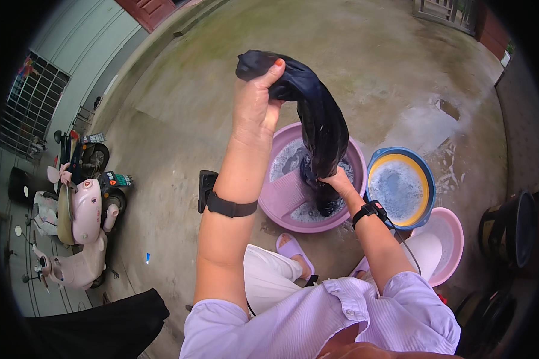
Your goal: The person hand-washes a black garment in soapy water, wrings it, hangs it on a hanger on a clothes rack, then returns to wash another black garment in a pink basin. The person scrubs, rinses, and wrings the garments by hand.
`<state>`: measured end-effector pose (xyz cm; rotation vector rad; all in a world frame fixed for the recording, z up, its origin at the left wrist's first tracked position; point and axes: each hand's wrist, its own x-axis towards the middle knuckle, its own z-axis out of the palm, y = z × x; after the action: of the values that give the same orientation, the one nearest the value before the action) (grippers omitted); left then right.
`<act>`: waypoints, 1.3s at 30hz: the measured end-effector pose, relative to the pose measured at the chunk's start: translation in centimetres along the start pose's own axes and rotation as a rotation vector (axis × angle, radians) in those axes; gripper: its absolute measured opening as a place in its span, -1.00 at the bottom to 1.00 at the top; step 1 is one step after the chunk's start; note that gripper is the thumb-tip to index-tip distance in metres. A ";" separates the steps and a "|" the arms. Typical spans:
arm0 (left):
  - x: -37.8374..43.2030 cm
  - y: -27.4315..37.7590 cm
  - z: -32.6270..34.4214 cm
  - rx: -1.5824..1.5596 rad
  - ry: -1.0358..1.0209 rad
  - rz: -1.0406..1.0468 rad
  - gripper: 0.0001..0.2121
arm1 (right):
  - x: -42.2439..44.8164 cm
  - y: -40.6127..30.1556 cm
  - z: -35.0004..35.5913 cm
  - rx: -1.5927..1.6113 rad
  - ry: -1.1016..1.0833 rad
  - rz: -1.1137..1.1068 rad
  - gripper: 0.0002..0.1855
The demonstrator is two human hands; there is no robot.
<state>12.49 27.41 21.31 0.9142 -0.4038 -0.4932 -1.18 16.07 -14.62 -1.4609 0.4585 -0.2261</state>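
Observation:
My left hand (262, 96) is raised high and grips one end of a wet black garment (323, 116). The cloth hangs down in a long, bunched length. Lower down, my right hand (337, 181) is closed around the same garment just over a pink plastic basin (266, 211). Below that hand the garment's lower end rests in the basin's foamy water. A ridged pink washboard (283, 193) slopes into the suds at the basin's near left.
To the right stand a blue basin (424, 215) with a yellow inside and a smaller pink basin (453, 251), both with sudsy water. Black buckets (505, 229) line the right side. Parked scooters (85, 211) stand left, and a black cloth (112, 321) hangs lower left. Wet concrete (197, 112) surrounds everything.

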 end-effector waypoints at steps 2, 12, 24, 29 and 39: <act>2.2 -0.9 -5.2 0.034 0.127 0.013 -0.84 | -1.4 0.2 -2.9 -0.116 0.018 0.039 -0.51; -1.0 -21.1 -27.1 0.131 0.497 -0.608 -0.68 | -2.5 -13.7 -6.6 -0.066 0.181 0.087 -0.27; -5.4 -23.2 -21.5 0.566 0.229 -0.260 -0.05 | 0.6 -30.5 1.2 -0.837 0.064 -0.286 -0.31; -5.9 -17.9 -15.8 1.076 -0.047 0.515 0.05 | 3.0 -26.5 2.9 -1.049 0.061 -0.073 -0.26; -5.4 -15.5 -12.8 1.416 -0.728 -0.096 0.13 | 0.8 -17.0 0.2 -0.753 -0.482 0.045 -0.03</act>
<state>11.21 30.78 0.82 2.1129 -1.4774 -0.6012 1.80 14.05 2.05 -2.1576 0.1764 0.3759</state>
